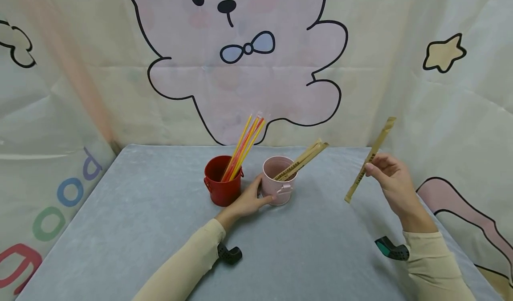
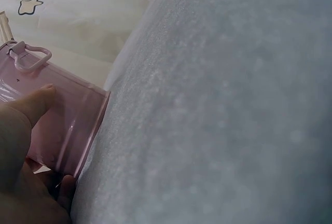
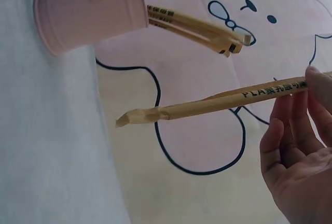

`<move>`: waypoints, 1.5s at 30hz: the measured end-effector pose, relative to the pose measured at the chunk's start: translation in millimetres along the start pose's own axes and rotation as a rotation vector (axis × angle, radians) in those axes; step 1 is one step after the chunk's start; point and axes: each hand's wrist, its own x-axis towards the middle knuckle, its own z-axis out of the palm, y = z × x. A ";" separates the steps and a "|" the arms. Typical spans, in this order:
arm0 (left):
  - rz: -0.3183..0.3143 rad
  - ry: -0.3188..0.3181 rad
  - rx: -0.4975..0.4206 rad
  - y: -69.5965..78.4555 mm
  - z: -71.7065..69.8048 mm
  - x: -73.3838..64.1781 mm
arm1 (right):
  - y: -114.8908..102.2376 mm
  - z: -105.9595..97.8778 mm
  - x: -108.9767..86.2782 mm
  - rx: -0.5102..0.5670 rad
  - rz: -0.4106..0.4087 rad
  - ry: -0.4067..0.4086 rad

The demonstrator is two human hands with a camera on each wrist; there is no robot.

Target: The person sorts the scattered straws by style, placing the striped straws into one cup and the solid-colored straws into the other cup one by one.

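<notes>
My left hand [image 1: 249, 199] grips the pink bucket [image 1: 276, 193] low on its side, thumb across the front and fingers round the left. In the left wrist view the thumb [image 2: 39, 102] lies along the wall of the bucket, which stands on the table. Several brown paper-wrapped straws [image 1: 300, 162] lean to the right out of it. Off to the right, my right hand [image 1: 394, 183] pinches one paper-wrapped straw [image 1: 370, 158] between thumb and fingers, held tilted in the air. Dark printing shows on its wrapper [image 3: 223, 102] in the right wrist view.
A red bucket [image 1: 218, 189] stands just left of the pink one, holding several yellow and red straws [image 1: 242, 152] in clear wrap. Both stand on a grey-blue cloth-covered table [image 1: 160, 229]. Behind hangs a printed curtain [image 1: 360, 91]. Dark devices [image 1: 230, 254] sit at both wrists.
</notes>
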 end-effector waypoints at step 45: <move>0.044 -0.011 -0.029 0.6 -0.5 -1.4 | 14.6 109.1 34.8 0.011 0.101 0.013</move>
